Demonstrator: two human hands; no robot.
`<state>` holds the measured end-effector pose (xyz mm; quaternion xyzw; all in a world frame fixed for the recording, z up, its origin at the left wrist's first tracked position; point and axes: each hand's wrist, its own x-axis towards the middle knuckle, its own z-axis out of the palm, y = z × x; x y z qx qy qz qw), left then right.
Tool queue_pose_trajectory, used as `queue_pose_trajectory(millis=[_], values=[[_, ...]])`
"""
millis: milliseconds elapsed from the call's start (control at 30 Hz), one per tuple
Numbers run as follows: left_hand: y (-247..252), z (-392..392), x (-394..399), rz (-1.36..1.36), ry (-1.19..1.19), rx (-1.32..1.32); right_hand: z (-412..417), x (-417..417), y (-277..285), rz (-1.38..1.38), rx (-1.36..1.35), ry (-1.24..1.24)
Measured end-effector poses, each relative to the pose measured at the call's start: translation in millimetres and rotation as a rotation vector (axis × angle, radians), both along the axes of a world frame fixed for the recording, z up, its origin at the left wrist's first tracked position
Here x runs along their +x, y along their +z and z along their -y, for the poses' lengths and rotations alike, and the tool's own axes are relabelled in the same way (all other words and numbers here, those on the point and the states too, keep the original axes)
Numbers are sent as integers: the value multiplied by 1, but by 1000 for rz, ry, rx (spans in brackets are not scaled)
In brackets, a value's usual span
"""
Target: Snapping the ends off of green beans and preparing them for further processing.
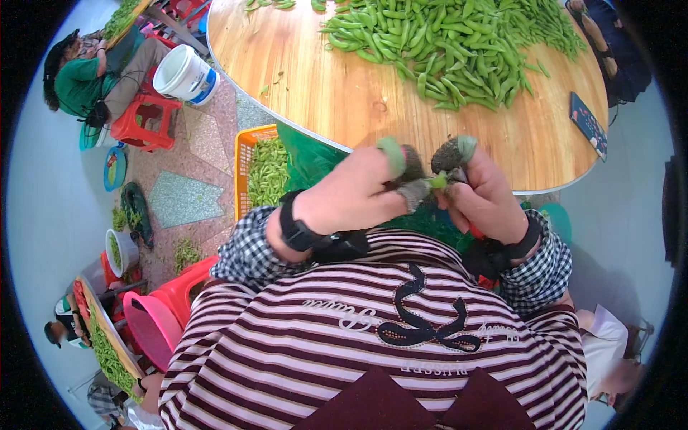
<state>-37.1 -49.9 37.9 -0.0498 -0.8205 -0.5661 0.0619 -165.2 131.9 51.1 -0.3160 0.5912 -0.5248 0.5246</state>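
Observation:
My left hand [355, 185] and my right hand [484, 193] meet just over the near edge of the round wooden table [333, 102]. Dark, worn coverings wrap several fingertips, with pale green bands on some. Between the fingers of both hands is a small green pod [439, 180], mostly hidden and slightly blurred. A large heap of green soybean pods [446, 48] lies on the table beyond my hands. An orange plastic crate [241, 161] with more pods stands below the table edge, left of my left hand. Green plastic sheeting [306, 153] hangs beside it.
A phone-like flat dark object [588, 126] lies at the table's right edge. On the left floor are a white bucket [201, 80], a red stool [145, 121] and a white tub [126, 250]. A pink basin [156, 328] is near my left side. Other people sit around at tables.

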Motion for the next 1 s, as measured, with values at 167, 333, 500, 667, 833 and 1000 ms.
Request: queue_pose_trajectory(millis=[167, 333, 500, 667, 833, 1000], values=[[2, 44, 62, 290, 222, -16, -11, -25, 5, -661, 70, -149], [-35, 93, 132, 579, 674, -748, 14, -66, 10, -1266, 185, -232], [-15, 80, 115, 496, 818, -624, 48, -80, -5, -1475, 186, -88], [0, 53, 63, 157, 508, -145, 39, -83, 6, -1312, 32, -144], [-7, 4, -14, 49, 173, 335, 27, -44, 18, -774, -100, -264], [-19, -18, -45, 302, -39, 874, 18, -18, 9, -532, -160, -405]])
